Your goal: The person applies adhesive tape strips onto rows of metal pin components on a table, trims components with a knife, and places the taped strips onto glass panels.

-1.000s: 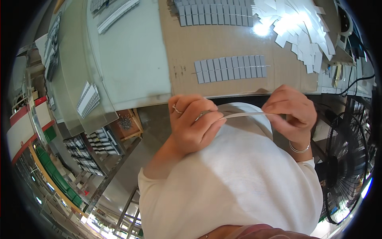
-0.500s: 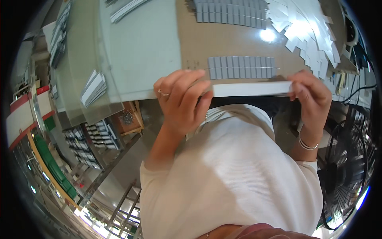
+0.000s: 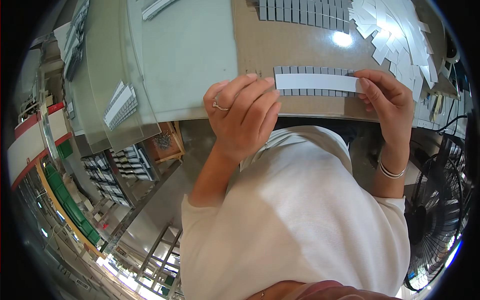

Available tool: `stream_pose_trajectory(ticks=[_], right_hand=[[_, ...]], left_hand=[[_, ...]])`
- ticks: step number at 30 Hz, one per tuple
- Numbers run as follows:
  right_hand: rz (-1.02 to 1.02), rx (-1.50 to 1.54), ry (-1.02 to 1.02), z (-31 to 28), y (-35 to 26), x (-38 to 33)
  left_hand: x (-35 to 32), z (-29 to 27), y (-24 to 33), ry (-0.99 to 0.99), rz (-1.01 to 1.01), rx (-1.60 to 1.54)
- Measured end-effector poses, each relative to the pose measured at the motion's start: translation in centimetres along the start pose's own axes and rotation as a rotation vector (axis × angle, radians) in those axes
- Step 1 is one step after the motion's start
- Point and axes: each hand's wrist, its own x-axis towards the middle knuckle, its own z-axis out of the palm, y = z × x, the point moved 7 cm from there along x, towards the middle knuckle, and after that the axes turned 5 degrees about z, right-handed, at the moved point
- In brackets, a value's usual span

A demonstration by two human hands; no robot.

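While both hands (image 3: 245,112) (image 3: 387,100) pinch its ends, the white strip (image 3: 315,82) spans between grips.

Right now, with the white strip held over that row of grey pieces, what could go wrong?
1. The white strip is held only at its ends, by the left hand and right hand; it could land skewed across the row of grey pieces.
2. That row lies close to the near edge of the brown board; a nudge might push pieces off.
3. The right hand could brush the loose white strips beside it.
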Motion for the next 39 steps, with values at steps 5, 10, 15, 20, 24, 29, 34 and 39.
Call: stream_pose_trajectory(ticks=[5,10,15,20,24,29,34,39], right_hand=[[-0.012,-0.017,0.005,0.0,-0.2,-0.2],[0.02,-0.001,0.02,-0.5,-0.5,-0.3],[-0.109,0.262,0.293,-7.9,-0.8,-1.4],[-0.366,-0.054,0.899,-16.6,-1.4,-6.2],[-0.514,-0.939,1.053,-20.5,-3.1,-4.6],[-0.053,-0.292,0.586,-24.5,0.2,2.5],[-0.284,0.022,0.637,-25.2,-1.3,1.9],[-0.401,0.224,0.619,-22.8,0.5,-5.4]], left_hand=[[0.0,0.2,0.1,0.013,0.016,0.009],[0.7,0.0,0.3,-0.068,0.004,0.015],[0.9,0.0,0.8,-0.071,0.018,0.051],[1.3,0.2,0.5,-0.153,0.04,0.0],[0.3,-0.5,0.6,-0.092,0.015,-0.008],[0.4,-0.3,0.5,-0.143,-0.023,-0.01],[0.4,0.5,0.2,-0.173,-0.053,0.0],[-0.3,0.0,-0.1,-0.178,-0.092,-0.008]])
